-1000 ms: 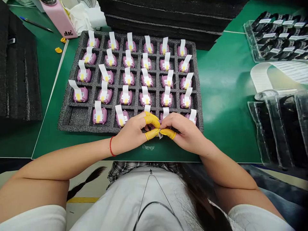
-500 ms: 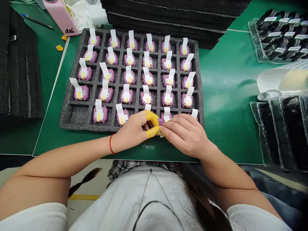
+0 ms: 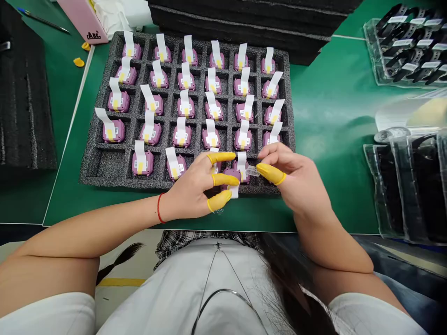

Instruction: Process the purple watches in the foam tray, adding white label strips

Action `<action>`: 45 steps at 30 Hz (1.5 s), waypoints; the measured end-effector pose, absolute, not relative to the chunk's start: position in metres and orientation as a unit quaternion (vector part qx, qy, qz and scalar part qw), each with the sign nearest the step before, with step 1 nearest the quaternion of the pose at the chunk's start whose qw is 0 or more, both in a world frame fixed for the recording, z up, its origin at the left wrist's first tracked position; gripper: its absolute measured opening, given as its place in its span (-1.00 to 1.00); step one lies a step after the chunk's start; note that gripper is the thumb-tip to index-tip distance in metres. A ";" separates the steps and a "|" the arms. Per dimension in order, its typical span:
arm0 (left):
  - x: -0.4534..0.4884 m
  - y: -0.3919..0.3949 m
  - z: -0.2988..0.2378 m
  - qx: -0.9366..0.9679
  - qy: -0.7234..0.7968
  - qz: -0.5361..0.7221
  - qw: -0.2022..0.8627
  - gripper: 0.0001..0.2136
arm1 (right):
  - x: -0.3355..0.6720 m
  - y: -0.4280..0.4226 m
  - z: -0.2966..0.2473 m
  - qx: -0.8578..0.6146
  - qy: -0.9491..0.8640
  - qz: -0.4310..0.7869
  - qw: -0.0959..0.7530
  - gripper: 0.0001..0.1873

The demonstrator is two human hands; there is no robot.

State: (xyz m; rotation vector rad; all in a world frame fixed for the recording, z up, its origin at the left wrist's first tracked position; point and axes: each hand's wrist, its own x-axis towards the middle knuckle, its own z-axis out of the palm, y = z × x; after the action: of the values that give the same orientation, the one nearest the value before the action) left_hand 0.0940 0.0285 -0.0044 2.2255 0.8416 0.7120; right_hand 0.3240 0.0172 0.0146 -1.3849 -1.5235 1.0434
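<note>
My left hand (image 3: 195,186), with yellow finger cots on thumb and two fingers, pinches a purple watch case (image 3: 231,175) above the tray's front edge. A white tab (image 3: 233,191) hangs from that case. To its right, my right hand (image 3: 296,181) has its cot-covered thumb against the fingertips, gripping a small printed label or film (image 3: 253,171). Under and beyond my hands lies the black foam tray (image 3: 104,181), whose pockets hold several purple watch cases (image 3: 143,164) with white strips and yellow tape. My hands partly hide its front row.
Black foam stacks stand behind (image 3: 244,28) and at the left (image 3: 24,107). A pink box (image 3: 82,21) and a pen (image 3: 44,21) are at the back left. To the right are a clear tray of black watches (image 3: 408,51) and black items in clear plastic packaging (image 3: 405,186).
My hands have come apart. The right one has moved right and up with the small label, while the left keeps the watch case, now turned to show its white tab.
</note>
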 end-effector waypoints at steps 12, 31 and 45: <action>0.101 0.027 -0.008 0.842 0.382 0.236 0.299 -0.58 | 0.315 0.019 0.005 -0.534 -0.593 0.473 0.373 -0.82; 0.098 0.030 -0.003 0.849 0.377 0.185 0.321 -0.71 | 0.313 0.015 0.005 -0.520 -0.607 0.479 0.362 -0.88; 0.097 0.035 -0.001 0.835 0.361 0.187 0.371 -0.82 | 0.313 0.017 0.006 -0.522 -0.559 0.501 0.405 -0.88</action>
State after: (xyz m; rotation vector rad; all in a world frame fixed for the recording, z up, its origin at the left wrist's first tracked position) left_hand 0.0966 0.0347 -0.0013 2.1404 0.9264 0.4788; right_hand 0.3127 0.0170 0.0057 -1.3168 -1.4099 1.2645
